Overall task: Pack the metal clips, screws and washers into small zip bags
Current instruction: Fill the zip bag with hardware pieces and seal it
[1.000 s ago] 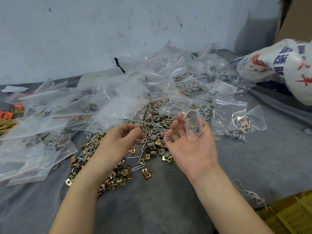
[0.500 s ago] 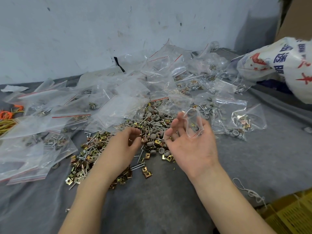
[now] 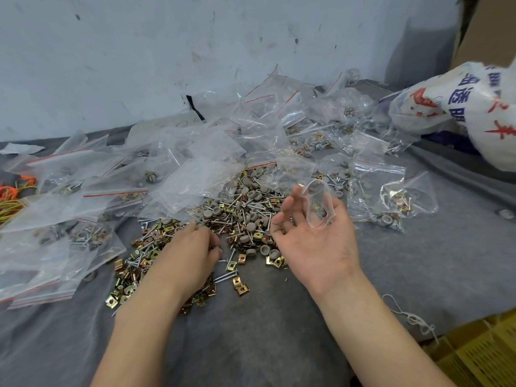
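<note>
Right grip (image 3: 315, 241), palm up, pinches one small zip bag (image 3: 318, 206), mouth open, beside the heap of clips, screws and washers (image 3: 245, 219), too many to count. Left grip (image 3: 190, 255) curls palm-down into that heap; we cannot tell whether it holds anything. Dozens of filled bags (image 3: 377, 191) lie behind on the grey felt counter (image 3: 279, 331), against a scuffed white wall (image 3: 139, 51). One white sack (image 3: 474, 113) bears red and blue characters we cannot read.

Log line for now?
left hand: fingers in pile of gold clips and screws | right hand: palm up, holds small clear zip bag
</note>
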### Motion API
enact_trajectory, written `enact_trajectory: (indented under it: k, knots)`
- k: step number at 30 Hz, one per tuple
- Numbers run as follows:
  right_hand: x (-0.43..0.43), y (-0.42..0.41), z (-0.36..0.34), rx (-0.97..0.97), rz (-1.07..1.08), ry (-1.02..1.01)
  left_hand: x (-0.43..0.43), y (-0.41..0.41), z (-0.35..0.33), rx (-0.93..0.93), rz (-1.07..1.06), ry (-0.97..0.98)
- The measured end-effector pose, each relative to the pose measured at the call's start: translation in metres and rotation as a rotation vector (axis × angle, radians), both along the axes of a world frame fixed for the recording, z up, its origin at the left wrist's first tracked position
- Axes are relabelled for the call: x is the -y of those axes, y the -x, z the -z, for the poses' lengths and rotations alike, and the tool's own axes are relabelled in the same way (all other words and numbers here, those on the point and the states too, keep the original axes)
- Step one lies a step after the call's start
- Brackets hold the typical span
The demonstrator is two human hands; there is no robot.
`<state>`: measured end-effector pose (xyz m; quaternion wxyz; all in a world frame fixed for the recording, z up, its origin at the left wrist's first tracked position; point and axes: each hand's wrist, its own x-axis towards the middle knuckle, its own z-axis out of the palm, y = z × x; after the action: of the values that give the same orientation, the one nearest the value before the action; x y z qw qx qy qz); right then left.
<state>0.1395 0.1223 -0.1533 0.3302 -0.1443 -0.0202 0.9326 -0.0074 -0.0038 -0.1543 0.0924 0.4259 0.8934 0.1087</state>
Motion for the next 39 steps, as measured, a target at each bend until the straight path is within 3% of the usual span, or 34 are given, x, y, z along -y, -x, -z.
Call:
enact_trajectory:
  k: [6,8,12,14,19,22,29,35,39]
  knots:
    - [0.0,0.001,0.0,-0.008,-0.012,0.0,-0.001,-0.001,-0.001,-0.019,0.041,-0.035]
    - [0.001,0.002,0.0,-0.008,-0.012,-0.003,-0.005,-0.004,-0.002,0.034,0.051,-0.192]
    - [0.001,0.004,0.0,0.001,-0.015,-0.026,-0.016,-0.017,-0.013,0.546,0.062,-0.665]
    - [0.001,0.004,0.001,0.004,-0.016,-0.036,-0.021,-0.023,-0.016,0.764,0.096,-0.788]
    - [0.0,0.003,0.002,0.006,-0.012,-0.031,-0.032,-0.035,-0.015,1.035,0.092,-0.951]
    - [0.0,0.003,0.002,0.014,-0.008,-0.03,-0.036,-0.039,-0.02,1.105,0.09,-1.029]
    - [0.001,0.002,0.002,-0.011,-0.013,-0.029,-0.052,-0.062,-0.025,0.744,0.188,-0.993]
    - [0.0,-0.001,-0.002,-0.027,-0.058,-0.084,-0.076,-0.085,-0.014,0.196,0.28,-0.872]
    - [0.0,-0.003,-0.004,-0.022,-0.046,-0.082,-0.082,-0.09,-0.011,0.085,0.287,-0.829]
